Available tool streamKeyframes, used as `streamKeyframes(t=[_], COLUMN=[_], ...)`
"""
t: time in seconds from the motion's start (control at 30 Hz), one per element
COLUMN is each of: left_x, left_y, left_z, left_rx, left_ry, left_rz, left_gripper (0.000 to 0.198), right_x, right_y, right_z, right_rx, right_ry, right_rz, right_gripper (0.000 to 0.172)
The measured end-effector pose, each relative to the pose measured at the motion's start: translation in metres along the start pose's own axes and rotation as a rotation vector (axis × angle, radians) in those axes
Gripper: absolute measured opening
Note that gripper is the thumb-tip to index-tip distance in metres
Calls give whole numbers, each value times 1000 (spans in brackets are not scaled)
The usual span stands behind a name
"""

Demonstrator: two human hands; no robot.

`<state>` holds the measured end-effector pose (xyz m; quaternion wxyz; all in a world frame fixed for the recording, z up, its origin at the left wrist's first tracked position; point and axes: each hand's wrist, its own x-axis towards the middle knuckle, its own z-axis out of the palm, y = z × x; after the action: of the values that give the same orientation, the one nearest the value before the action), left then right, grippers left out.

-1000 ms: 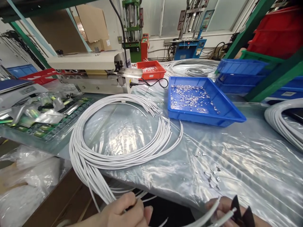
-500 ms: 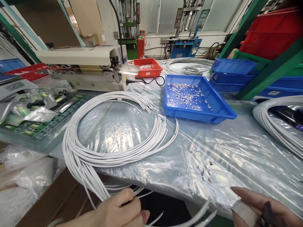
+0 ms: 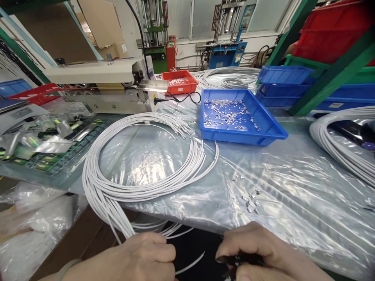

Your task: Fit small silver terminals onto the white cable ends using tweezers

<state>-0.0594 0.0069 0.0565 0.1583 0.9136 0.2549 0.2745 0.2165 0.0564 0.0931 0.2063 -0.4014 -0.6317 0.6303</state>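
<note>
My left hand (image 3: 137,255) is closed at the bottom edge, its fingers curled round a white cable (image 3: 191,266) whose end sticks out to the right. Close by on the right, my right hand (image 3: 266,248) is wrapped about a small black tool (image 3: 249,258); most of it is hidden, so its kind is unclear. A large coil of white cables (image 3: 140,193) lies on the plastic-covered table and hangs over the front edge behind my left hand. Small metal pieces (image 3: 250,203) are scattered on the plastic beyond my right hand.
A blue tray (image 3: 269,138) of small metal parts stands behind the coil. A red tray (image 3: 191,84) and a beige machine (image 3: 117,99) are further back. More coiled cable (image 3: 325,134) lies at right. Green strips in bags (image 3: 43,156) are at left.
My right hand has come in from the right edge, closed on the black tool, and is now nearer my left hand. The cable ends that stretched rightward are no longer visible there.
</note>
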Motion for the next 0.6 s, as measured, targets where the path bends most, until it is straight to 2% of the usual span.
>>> streamKeyframes(t=[0.07, 0.17, 0.3, 0.4, 0.47, 0.6], left_x=[1, 6, 15, 17, 17, 16], left_y=[0, 1, 1, 1, 0, 1], left_z=[-4, -10, -11, -10, -9, -8], left_rx=[-47, -63, -67, -58, -25, -9], left_ry=[-57, -107, -79, -53, -26, -17], left_rz=[-16, 9, 98, 107, 116, 153], left_gripper=[41, 47, 62, 62, 61, 63], right_x=[9, 19, 17, 15, 18, 29], right_y=[5, 1, -23, -35, -33, -14], right_z=[-7, -8, -4, -4, -3, 5], right_rx=[54, 64, -161, -271, -199, 81], right_ry=[-168, -267, -187, -127, -161, -336], right_rz=[26, -130, -303, -389, -429, -427], right_gripper=[40, 43, 47, 52, 53, 48])
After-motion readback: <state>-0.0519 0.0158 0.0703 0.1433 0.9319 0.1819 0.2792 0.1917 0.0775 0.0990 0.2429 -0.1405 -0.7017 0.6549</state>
